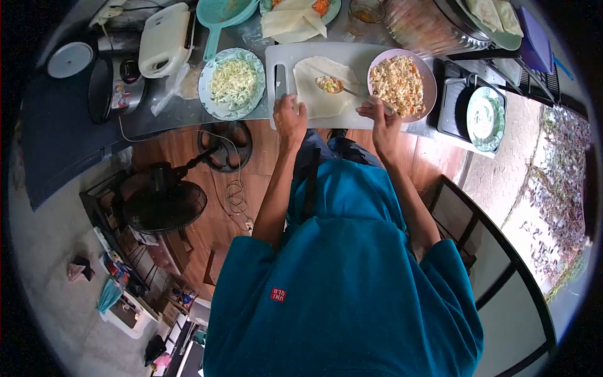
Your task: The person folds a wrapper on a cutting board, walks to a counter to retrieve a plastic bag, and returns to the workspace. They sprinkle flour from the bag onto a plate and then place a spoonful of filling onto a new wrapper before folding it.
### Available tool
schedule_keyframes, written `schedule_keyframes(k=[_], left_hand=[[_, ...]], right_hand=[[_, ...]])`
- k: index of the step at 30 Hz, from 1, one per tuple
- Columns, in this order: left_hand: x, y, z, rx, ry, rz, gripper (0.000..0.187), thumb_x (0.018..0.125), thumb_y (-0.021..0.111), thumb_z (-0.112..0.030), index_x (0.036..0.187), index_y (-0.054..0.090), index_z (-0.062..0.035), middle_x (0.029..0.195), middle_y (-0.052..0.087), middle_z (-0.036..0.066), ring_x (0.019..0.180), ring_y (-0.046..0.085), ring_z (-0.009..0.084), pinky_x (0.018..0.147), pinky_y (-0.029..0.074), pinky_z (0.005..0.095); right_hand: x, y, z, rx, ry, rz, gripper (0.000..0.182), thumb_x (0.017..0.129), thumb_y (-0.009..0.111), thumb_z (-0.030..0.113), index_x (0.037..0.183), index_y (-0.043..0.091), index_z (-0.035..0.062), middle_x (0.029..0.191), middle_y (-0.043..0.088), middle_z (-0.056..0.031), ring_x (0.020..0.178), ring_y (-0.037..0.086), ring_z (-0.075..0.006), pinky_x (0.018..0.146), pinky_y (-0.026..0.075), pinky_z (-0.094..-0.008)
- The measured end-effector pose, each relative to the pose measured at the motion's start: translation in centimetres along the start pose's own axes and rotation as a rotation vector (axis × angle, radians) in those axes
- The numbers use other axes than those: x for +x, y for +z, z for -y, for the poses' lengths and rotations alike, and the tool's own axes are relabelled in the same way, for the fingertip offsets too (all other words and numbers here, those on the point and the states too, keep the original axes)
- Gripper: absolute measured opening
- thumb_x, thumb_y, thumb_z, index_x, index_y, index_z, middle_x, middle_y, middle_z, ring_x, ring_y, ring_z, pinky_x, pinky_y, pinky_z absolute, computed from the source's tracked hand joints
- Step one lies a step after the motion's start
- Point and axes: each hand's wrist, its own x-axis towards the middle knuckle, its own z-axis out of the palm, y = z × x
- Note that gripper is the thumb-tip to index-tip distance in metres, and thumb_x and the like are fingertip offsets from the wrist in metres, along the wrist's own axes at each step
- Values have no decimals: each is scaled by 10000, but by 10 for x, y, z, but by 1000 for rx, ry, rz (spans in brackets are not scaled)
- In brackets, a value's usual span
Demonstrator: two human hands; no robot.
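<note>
My right hand grips a spoon by its handle. The spoon's bowl carries a heap of mixed filling over a thin pale wrapper sheet, which lies flat on a white cutting board. At the board's near left edge rests my left hand, thumb and fingers apart beside the wrapper's corner, with nothing seen in it. A pink bowl of chopped orange-and-white filling stands just beyond my right hand, on the board's right end.
Left of the board is a plate of shredded cabbage. Behind it sit a green strainer and more wrapper sheets. A glass stands at the back. A black tray and patterned plate are right. A fan stands below left.
</note>
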Motion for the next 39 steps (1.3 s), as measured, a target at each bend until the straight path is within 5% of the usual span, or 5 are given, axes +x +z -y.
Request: schedule_keyframes(k=[9,16,21,27,39], left_hand=[[1,2,5,67,60,-25,167,785,689,-94,910,613,-13,884,585,156,855,581,343,764,470,434],[8,-2,-1,13,91,-11,188,775,697,-86,935,614,-34,888,634,160,908,599,363,813,478,439],[12,-3,-10,-397,-331,102,393,781,711,-54,1148,573,-20,906,690,174,828,675,273,741,521,341],[14,15,8,-449,-156,17,455,780,710,-58,1212,567,-43,861,676,120,777,629,181,716,505,314],[4,13,-9,-812,-424,18,512,799,731,-15,1260,510,7,1007,655,136,901,618,190,783,490,283]], right_hand=[[-13,10,2,-692,-407,115,178,963,561,135,997,707,39,1012,706,-121,911,685,-264,779,544,-352],[-20,9,5,-679,-455,122,169,959,568,143,996,706,51,1073,685,-114,927,675,-275,791,539,-366],[-26,13,16,-614,-375,60,196,973,547,148,990,701,29,992,703,-121,928,678,-262,809,532,-349],[-34,-10,27,-102,-99,-117,303,1018,484,210,1003,670,-29,881,706,-133,806,688,-178,736,525,-306],[11,-156,99,-832,-347,-515,370,1008,483,301,921,687,5,628,656,-84,560,635,-177,565,484,-319]])
